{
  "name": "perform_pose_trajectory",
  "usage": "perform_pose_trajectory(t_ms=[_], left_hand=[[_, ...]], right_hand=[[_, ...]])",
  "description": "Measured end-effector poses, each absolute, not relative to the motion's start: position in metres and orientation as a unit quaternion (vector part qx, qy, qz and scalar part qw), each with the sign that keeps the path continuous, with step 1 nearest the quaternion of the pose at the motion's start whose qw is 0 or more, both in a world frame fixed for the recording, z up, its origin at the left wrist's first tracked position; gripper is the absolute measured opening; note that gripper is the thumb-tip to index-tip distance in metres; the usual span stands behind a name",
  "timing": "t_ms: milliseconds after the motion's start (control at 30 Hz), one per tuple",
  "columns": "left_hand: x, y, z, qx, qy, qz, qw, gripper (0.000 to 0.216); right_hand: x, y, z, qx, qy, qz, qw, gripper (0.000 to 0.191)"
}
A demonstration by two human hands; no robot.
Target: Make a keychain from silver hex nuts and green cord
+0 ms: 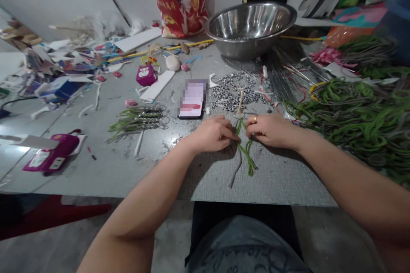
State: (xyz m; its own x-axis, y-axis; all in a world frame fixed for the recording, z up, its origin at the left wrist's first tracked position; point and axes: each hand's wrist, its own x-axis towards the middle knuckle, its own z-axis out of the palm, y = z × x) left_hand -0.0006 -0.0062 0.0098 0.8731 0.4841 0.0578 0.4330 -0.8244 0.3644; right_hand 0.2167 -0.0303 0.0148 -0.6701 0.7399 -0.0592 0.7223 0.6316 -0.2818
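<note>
A green cord (246,153) and a grey cord (236,172) lie crossed on the table near its front edge. My left hand (216,133) pinches the green cord from the left side, index finger stretched across it. From the right, my right hand (267,131), with a ring on one finger, closes its fingertips on another stretch of the green cord. The cord's upper end meets a small metal ring (238,115) beside an upright wooden peg (241,101). Just beyond are many loose metal nuts or beads (229,89).
A phone (193,99) lies left of the nuts. Finished-looking corded pieces (139,119) are piled further left, near purple power sockets (53,152). A steel bowl (251,30) stands at the back. Heaps of green and grey cord (361,119) cover the right side.
</note>
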Motion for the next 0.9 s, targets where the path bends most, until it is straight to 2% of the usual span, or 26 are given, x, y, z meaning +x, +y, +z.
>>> perform_pose_trajectory(t_ms=[133, 267, 433, 900], left_hand=[[0.0005, -0.0069, 0.0098, 0.952, 0.232, 0.076, 0.184, 0.035], [0.0014, -0.0083, 0.0106, 0.952, 0.224, 0.077, 0.196, 0.035], [0.0023, -0.0103, 0.0125, 0.950, 0.207, 0.077, 0.220, 0.033], [0.0029, -0.0145, 0.0189, 0.944, 0.178, 0.052, 0.274, 0.020]], right_hand=[[0.2170, -0.0308, 0.0153, -0.397, -0.903, 0.156, 0.052, 0.026], [0.2173, -0.0305, 0.0132, -0.377, -0.904, 0.192, 0.058, 0.033], [0.2160, -0.0310, 0.0167, -0.393, -0.890, 0.231, 0.014, 0.030], [0.2199, -0.0312, 0.0222, -0.395, -0.889, 0.219, -0.078, 0.021]])
